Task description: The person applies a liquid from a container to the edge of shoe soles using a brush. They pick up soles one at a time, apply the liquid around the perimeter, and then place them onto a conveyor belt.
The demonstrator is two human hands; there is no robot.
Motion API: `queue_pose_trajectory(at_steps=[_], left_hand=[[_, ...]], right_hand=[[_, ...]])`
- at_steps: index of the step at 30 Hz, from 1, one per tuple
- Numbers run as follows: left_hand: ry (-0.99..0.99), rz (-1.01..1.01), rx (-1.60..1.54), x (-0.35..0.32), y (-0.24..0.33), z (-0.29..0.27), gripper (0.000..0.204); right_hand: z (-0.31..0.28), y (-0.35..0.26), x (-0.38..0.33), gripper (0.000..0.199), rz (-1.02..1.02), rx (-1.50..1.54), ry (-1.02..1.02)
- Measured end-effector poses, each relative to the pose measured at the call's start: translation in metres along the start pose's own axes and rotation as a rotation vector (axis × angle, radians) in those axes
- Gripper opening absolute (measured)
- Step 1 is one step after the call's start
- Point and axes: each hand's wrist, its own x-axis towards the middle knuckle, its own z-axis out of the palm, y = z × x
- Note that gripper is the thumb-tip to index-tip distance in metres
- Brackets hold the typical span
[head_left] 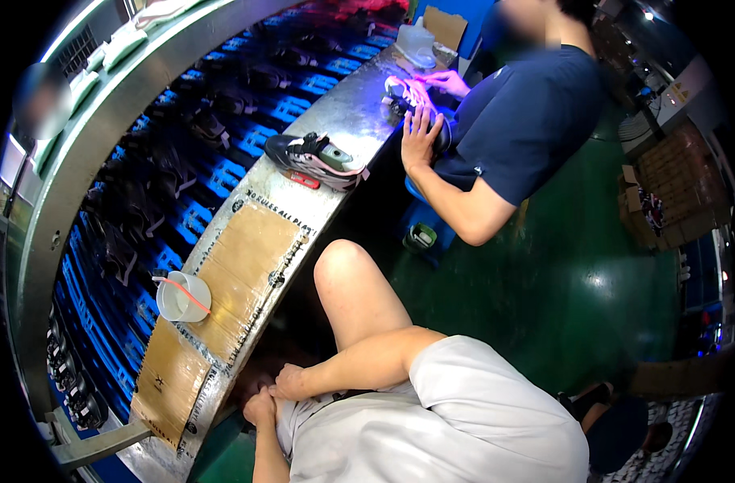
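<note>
My left hand [260, 406] and my right hand [289, 382] are close together, near my lap and beside the bench's front edge. Their fingers are closed in a pinch, fingertips almost meeting. Whatever they hold, if anything, is too small or hidden to make out. Nearest on the bench [335, 205] lies a taped brown cardboard sheet [251, 241]. A white plastic cup [174, 299] stands on it, with a thin orange-red handle [192, 296] resting across its rim. Farther along sits a black and pink shoe [319, 158] with a red piece [305, 181] by its sole.
At right, a co-worker [512, 137] in a dark shirt handles a shoe [408, 92] under purple light. Behind the bench runs a rack with blue holders [227, 175] and dark shoes. A clear plastic container [416, 44] stands at the far end. Cartons [677, 185] are at far right.
</note>
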Motion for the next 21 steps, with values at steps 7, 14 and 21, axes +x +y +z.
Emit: queue_pose_trajectory(at_steps=[7, 14, 21], left_hand=[[0.094, 0.052, -0.043, -0.008, -0.006, 0.006, 0.076], [0.195, 0.067, -0.153, -0.022, -0.005, 0.003, 0.071], [0.252, 0.046, -0.149, -0.022, -0.027, 0.015, 0.067]], right_hand=[[0.007, 0.006, -0.023, 0.037, -0.126, -0.087, 0.034], [0.007, 0.0, -0.04, 0.029, -0.123, -0.117, 0.013], [0.007, -0.004, -0.028, 0.026, -0.167, -0.098, 0.001]])
